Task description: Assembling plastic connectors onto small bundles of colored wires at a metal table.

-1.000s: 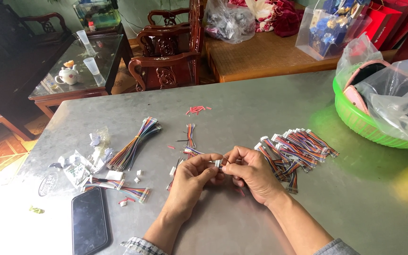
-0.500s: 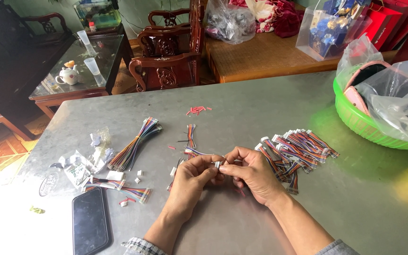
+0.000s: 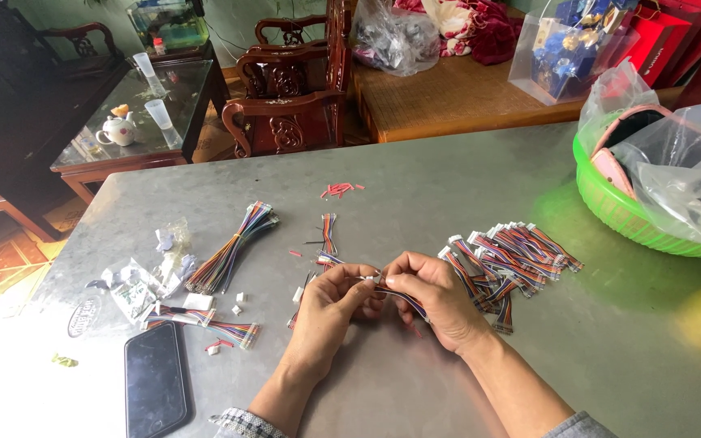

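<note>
Over the grey metal table (image 3: 415, 195), my left hand (image 3: 330, 312) and my right hand (image 3: 436, 296) meet fingertip to fingertip. Between them they pinch a short multicoloured ribbon wire (image 3: 403, 298) with a small white connector (image 3: 369, 278) at its end. To the right of my right hand lies a heap of finished coloured wires with white plugs (image 3: 513, 251). Left of my left hand sits a long bundle of coloured wires (image 3: 233, 247). A short wire piece (image 3: 328, 231) lies just beyond my hands.
A black phone (image 3: 154, 380) lies near the front left edge, with small plastic bags (image 3: 144, 280) and loose white connectors (image 3: 241, 298) beside it. A green basket (image 3: 618, 207) holding plastic bags stands at the right. Red wire scraps (image 3: 338, 190) lie further back. Wooden chairs (image 3: 285, 101) stand behind.
</note>
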